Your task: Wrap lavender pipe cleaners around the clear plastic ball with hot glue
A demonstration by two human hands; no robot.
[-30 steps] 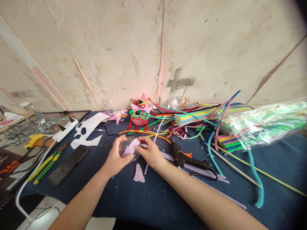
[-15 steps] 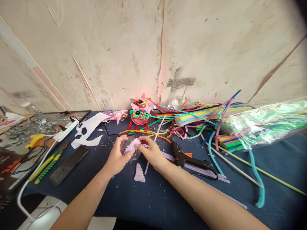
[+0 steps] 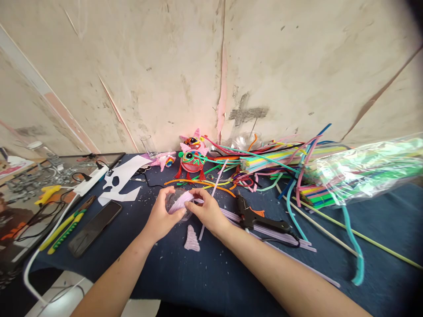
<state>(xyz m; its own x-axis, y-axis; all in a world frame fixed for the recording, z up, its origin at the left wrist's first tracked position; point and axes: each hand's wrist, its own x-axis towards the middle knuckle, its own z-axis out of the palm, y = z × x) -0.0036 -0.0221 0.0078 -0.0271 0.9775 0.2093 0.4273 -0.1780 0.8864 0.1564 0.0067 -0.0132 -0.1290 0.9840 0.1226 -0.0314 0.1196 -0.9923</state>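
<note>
My left hand [image 3: 161, 217] cups a clear plastic ball [image 3: 179, 206] just above the dark blue table cloth [image 3: 205, 273], fingers curled round it. My right hand [image 3: 208, 211] pinches a lilac pipe cleaner [image 3: 181, 202] against the ball, where several turns of it are wound. The loose end of the pipe cleaner trails off to the right under the hand. A small lilac pipe-cleaner cone [image 3: 192, 239] lies on the cloth just below both hands.
A black glue gun [image 3: 261, 218] lies right of my hands. Loose coloured pipe cleaners [image 3: 280, 165] and a bag of them [image 3: 366, 169] fill the back right. A finished red figure [image 3: 192, 159] stands by the wall. A phone [image 3: 94, 228], cutters [image 3: 66, 226] and white paper cut-out [image 3: 120, 179] lie left.
Both hands stay in place on the ball; the fingers shift only slightly as the lilac pipe cleaner is pressed on. Nothing else on the table has moved.
</note>
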